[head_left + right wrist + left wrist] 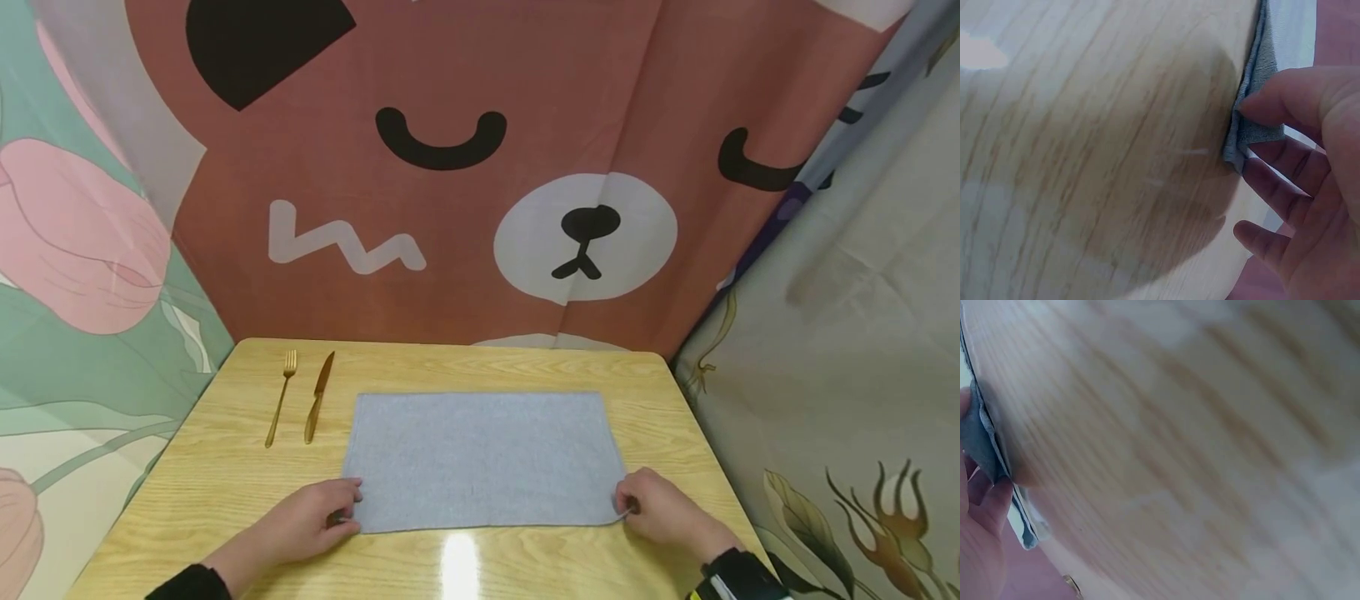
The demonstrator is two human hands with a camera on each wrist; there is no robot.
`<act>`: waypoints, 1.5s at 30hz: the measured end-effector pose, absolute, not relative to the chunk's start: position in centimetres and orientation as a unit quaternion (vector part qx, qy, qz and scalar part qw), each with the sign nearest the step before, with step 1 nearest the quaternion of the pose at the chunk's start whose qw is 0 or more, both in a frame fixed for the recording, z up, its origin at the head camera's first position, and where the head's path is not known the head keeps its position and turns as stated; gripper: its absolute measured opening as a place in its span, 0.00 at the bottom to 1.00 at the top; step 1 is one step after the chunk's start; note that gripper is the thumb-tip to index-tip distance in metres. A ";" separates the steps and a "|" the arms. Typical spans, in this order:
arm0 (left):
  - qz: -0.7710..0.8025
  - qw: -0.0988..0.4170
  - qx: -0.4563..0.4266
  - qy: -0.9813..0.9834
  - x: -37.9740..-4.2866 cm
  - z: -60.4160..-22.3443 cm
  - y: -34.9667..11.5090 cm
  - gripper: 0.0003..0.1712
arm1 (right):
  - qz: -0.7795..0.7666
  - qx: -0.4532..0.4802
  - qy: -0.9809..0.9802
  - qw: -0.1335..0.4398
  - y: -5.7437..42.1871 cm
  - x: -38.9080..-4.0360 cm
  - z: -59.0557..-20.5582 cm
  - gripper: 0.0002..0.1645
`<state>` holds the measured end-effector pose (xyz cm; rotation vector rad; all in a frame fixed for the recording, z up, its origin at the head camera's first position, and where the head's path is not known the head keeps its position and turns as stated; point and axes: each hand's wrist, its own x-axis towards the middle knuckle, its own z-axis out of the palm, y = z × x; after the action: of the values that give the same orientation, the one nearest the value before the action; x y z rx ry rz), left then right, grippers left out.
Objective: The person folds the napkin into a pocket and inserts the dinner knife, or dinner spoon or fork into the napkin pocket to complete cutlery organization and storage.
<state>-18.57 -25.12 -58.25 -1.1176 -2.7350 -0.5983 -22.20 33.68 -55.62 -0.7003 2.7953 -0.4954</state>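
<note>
A grey-blue cloth (483,458) lies flat on the wooden table in a wide rectangle, its long near edge toward me. My left hand (315,517) pinches its left side by the near corner. In the left wrist view, the fingers (996,506) hold a bent bit of the cloth (982,440) at the picture's left edge. At the near right corner, my right hand (663,508) pinches the cloth, which lifts slightly there. The right wrist view shows the cloth's corner (1263,87) between thumb and fingers, with the little finger apart from it.
A gold fork (283,392) and a gold knife (318,396) lie side by side on the table (450,367), left of the cloth. Behind the table hangs a brown curtain (450,300) with a bear print; patterned fabric hangs at both sides.
</note>
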 end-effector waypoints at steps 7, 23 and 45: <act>-0.166 0.051 -0.369 -0.913 -18.5 -58.4 -25.3 0.11 | -0.160 -0.246 0.951 0.096 34.3 -22.0 -55.7 0.14; -0.139 0.131 -0.378 -0.906 -18.0 -59.0 -25.6 0.15 | -0.189 -0.250 0.946 0.081 35.4 -22.0 -56.1 0.15; -0.139 0.058 -0.326 -0.933 -17.8 -58.7 -25.3 0.14 | -0.163 -0.187 0.965 0.089 35.0 -21.8 -56.5 0.17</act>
<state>-17.77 -25.32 -58.69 -0.9893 -2.8283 -0.4226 -21.80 34.97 -56.55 -0.5569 2.8703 -0.4850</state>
